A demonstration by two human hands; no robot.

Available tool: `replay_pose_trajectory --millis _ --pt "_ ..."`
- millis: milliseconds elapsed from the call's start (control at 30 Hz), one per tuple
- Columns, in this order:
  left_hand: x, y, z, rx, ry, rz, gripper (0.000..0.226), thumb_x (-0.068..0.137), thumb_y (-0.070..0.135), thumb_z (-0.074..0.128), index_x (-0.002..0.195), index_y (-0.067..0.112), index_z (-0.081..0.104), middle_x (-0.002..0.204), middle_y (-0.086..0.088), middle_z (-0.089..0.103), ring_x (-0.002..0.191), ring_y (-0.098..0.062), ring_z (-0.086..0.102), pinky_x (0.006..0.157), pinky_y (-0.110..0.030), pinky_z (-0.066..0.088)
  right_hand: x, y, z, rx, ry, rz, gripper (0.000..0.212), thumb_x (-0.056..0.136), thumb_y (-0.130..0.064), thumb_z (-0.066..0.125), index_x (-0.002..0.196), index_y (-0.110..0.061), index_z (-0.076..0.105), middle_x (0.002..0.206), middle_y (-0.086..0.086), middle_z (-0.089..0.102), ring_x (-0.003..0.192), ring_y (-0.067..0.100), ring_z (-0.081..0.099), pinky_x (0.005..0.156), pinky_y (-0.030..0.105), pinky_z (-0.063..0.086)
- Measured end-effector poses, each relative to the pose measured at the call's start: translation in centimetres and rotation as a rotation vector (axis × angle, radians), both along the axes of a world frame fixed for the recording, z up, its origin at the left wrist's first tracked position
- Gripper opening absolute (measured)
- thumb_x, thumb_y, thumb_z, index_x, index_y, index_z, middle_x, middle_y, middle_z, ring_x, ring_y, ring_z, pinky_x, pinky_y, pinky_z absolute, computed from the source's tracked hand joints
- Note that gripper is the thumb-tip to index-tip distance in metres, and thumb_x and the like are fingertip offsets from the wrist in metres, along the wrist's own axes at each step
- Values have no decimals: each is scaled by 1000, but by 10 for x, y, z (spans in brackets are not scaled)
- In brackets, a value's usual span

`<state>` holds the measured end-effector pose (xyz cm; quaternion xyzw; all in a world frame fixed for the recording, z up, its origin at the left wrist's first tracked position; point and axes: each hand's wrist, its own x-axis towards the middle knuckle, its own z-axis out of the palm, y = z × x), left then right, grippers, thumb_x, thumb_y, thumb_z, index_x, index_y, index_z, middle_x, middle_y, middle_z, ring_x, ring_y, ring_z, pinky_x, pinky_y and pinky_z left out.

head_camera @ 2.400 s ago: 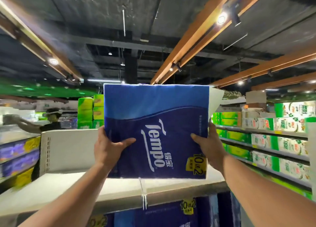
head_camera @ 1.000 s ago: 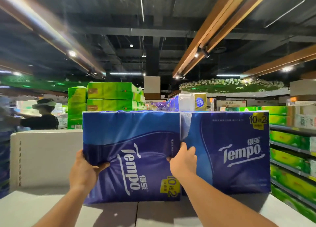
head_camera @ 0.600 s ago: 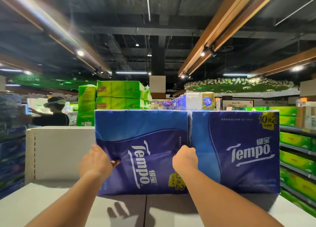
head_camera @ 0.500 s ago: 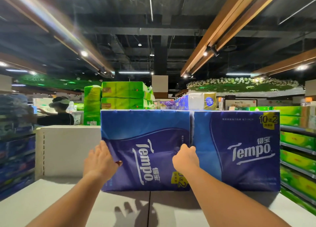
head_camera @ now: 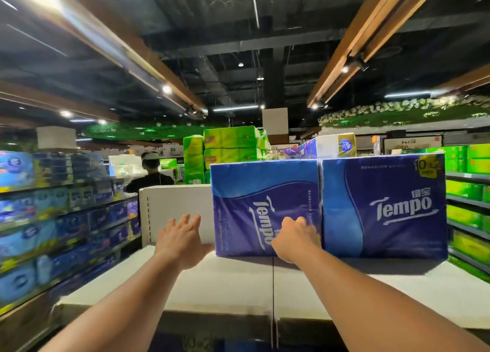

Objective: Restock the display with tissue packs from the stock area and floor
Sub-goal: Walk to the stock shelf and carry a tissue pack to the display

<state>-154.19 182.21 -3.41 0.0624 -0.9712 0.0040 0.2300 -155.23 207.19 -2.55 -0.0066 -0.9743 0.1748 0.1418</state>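
Observation:
Two blue Tempo tissue packs stand side by side on the white top shelf (head_camera: 238, 288). The left pack (head_camera: 254, 192) has its logo running vertically; the right pack (head_camera: 384, 208) has it level. My left hand (head_camera: 183, 240) is spread, fingers straight, just left of the left pack, its thumb near the pack's lower left corner. My right hand (head_camera: 294, 237) rests against the front of the left pack near its right edge, fingers bent toward the seam between the packs; whether it grips the wrapper I cannot tell.
A white back panel (head_camera: 175, 214) rises behind the shelf at left. Shelves of blue tissue packs (head_camera: 53, 219) line the left aisle, green packs (head_camera: 469, 192) the right. A green stack (head_camera: 228, 150) stands beyond. A person in black (head_camera: 149, 176) stands behind the panel.
The left pack went from held in the air to standing on the shelf against the right pack. My left hand has let go of it and moved off to the left, fingers spread.

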Motion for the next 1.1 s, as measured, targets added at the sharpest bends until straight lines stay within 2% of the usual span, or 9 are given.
replay_pose_trajectory --millis 100,200,367,567,667,767,1000,1100 --pt "52 2 0 -50 18 50 85 90 72 51 157 26 24 155 -1 40 137 -29 41 111 -46 39 28 -5 -6 13 17 46 47 97 -37 52 140 -19 45 145 11 44 130 34 46 105 43 42" --pt "100 1 7 -52 -1 151 85 90 73 50 157 26 25 155 -2 39 138 -32 39 110 -48 38 54 -7 -13 4 34 121 48 97 -37 53 140 -18 45 143 10 45 127 32 46 103 43 46" --pt "180 11 4 -8 -59 338 88 84 77 50 155 28 28 154 -1 39 139 -33 38 111 -50 38 105 -3 -21 40 11 271 47 95 -34 50 140 -20 46 149 11 39 136 37 37 106 47 42" --pt "293 34 -28 38 -64 508 87 85 76 52 153 27 32 155 -3 41 139 -31 38 112 -49 36 185 -11 -35 61 -29 501 50 92 -36 57 139 -21 47 143 9 45 132 34 42 103 44 42" --pt "367 34 -39 90 -83 659 83 84 75 55 150 26 37 150 -4 45 135 -32 42 107 -49 38 235 -30 -38 62 -48 630 49 91 -31 55 138 -20 47 141 9 44 130 34 41 100 45 41" --pt "453 31 -38 77 -87 797 80 84 75 56 145 27 41 145 -4 49 132 -32 45 106 -48 39 291 -59 -35 18 -24 760 48 92 -35 55 137 -19 49 139 9 46 130 34 43 101 45 41" --pt "670 36 -30 10 -122 1123 82 85 73 55 149 24 38 151 -8 43 137 -34 40 109 -49 36 448 -127 -41 2 -100 1074 47 93 -34 52 137 -17 49 146 13 45 132 37 42 105 49 39" --pt "760 46 -27 -2 -152 1258 84 85 74 53 151 25 35 151 -9 44 137 -36 40 110 -50 37 524 -142 -45 11 -124 1205 48 93 -38 56 135 -17 51 141 12 48 130 37 45 103 47 42"
